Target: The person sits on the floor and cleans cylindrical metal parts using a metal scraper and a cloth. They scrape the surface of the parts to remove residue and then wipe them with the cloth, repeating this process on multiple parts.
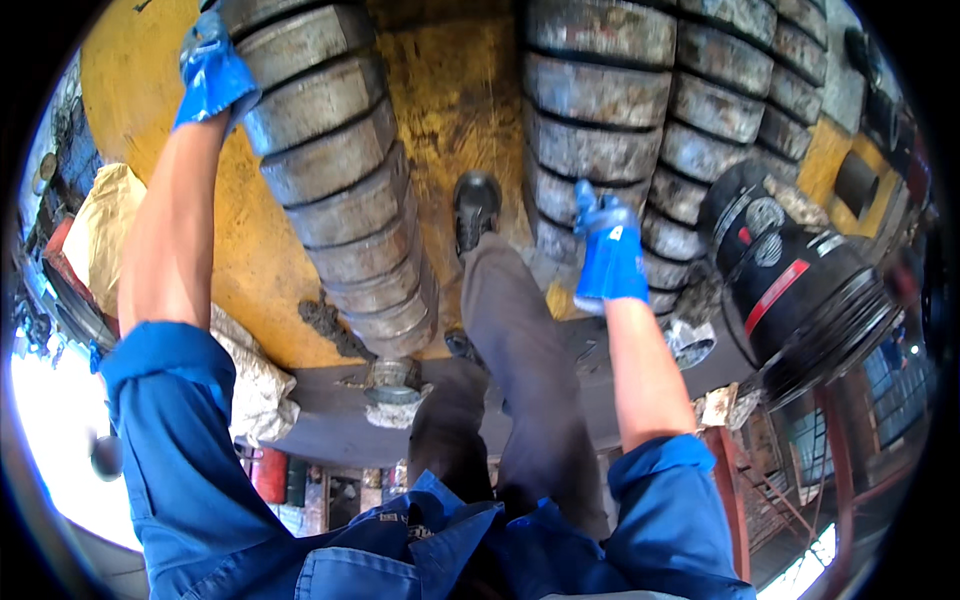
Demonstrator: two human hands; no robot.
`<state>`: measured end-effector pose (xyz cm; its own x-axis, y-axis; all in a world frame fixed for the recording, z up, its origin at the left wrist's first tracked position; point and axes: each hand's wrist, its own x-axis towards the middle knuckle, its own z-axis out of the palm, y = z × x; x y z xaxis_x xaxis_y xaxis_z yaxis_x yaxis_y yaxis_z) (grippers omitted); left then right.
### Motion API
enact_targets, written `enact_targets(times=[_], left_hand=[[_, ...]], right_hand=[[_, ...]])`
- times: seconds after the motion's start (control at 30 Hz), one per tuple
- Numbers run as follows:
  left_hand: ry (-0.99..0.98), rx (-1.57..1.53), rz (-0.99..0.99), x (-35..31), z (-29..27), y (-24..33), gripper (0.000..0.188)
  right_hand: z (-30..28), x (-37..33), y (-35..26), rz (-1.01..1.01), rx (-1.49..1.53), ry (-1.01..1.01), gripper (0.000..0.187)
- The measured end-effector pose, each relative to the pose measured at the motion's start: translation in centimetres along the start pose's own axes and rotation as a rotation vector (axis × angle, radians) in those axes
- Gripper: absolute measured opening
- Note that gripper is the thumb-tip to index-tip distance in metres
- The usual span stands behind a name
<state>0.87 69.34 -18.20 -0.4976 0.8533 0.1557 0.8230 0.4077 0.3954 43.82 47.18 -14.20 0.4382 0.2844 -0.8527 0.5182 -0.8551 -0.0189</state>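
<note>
Both gloved hands, left hand and right hand, grip ribbed rollers

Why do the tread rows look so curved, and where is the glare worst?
Head view: fisheye bends the left tread row and right tread row toward the black rim; daylight blows out the lower-left corner; the left hand and right hand stay sharp and evenly lit.

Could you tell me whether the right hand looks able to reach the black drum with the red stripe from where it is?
Probably yes: the right hand rests on the grey ribbed roller, and nothing lies between it and the black drum.
</note>
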Motion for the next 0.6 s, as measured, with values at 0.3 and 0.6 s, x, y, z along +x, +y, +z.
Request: enact_targets(times=[0.3,0.6], left_hand=[[-0.277,0.125,0.098,-28.2,-10.8,-8.2,0.050],[-0.270,0.162,0.135,-37.4,-12.0,-12.7,0.051]], right_hand=[[0.0,1.8,1.3,-0.155,-0.148,0.131,0.085],[0.0,-2.5,-0.4,-0.310,0.221,0.062,0.042]])
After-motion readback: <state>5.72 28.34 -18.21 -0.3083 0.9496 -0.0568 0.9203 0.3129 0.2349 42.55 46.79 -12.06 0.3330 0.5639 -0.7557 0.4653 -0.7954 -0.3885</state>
